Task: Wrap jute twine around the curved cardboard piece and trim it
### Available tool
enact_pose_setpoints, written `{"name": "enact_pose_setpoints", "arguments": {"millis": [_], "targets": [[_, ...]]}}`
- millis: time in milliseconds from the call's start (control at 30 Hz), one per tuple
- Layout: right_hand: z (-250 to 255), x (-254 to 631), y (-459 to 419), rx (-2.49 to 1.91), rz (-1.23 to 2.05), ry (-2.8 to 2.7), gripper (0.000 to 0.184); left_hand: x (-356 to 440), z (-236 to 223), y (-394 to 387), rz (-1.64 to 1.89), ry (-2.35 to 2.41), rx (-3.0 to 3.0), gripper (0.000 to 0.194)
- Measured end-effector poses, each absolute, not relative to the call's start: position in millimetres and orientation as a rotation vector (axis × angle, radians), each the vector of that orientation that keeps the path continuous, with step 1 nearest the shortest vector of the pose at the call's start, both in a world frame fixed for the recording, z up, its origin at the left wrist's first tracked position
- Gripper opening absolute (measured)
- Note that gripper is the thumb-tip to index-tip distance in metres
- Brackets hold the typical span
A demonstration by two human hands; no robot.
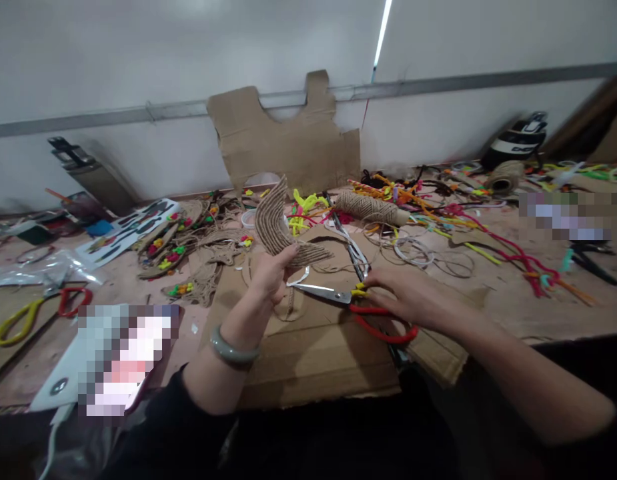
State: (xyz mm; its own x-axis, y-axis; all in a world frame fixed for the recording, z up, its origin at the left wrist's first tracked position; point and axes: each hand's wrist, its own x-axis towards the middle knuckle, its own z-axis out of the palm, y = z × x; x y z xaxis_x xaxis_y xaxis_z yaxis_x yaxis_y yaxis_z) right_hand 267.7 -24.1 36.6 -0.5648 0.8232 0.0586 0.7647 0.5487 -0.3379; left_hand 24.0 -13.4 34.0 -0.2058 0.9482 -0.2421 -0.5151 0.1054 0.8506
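Observation:
My left hand (271, 275) pinches a crescent-shaped piece covered in rows of brown twine (272, 223), its curve facing left. A thin white strip and a loose twine end hang below that hand. In my right hand (401, 293) are scissors (325, 292) with one red and one yellow handle loop. Their blades point left, with the tips close beside the left hand's fingers and the white strip. Whether the blades touch the strip, I cannot tell. Beneath both hands lies a flat sheet of cardboard (308, 373).
A twine spool (368, 208) lies behind my hands among tangled coloured cords. Twine-covered shapes (225, 250) are heaped to the left. Another pair of scissors (25, 320) and a blurred phone (133, 360) sit at far left. Cut cardboard (288, 147) leans on the wall.

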Motion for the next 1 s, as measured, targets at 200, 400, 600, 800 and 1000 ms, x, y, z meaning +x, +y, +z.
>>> {"name": "enact_pose_setpoints", "arguments": {"millis": [200,400,600,800,1000], "targets": [[53,218,3,-1.142,0.752,-2.152,0.030,32,25,-17,1.393,1.024,0.670,0.019],[38,184,28,-1.076,1.190,-1.910,0.023,34,17,-15,1.381,1.036,0.720,0.031],[23,183,37,-1.051,1.351,-1.816,0.033,27,8,-7,1.357,1.102,0.743,0.027],[8,184,48,-1.013,1.324,-1.759,0.042,23,-1,2,1.325,1.164,0.716,0.032],[11,191,51,-1.031,1.466,-1.634,0.033,24,2,3,1.319,1.156,0.677,0.033]]}}
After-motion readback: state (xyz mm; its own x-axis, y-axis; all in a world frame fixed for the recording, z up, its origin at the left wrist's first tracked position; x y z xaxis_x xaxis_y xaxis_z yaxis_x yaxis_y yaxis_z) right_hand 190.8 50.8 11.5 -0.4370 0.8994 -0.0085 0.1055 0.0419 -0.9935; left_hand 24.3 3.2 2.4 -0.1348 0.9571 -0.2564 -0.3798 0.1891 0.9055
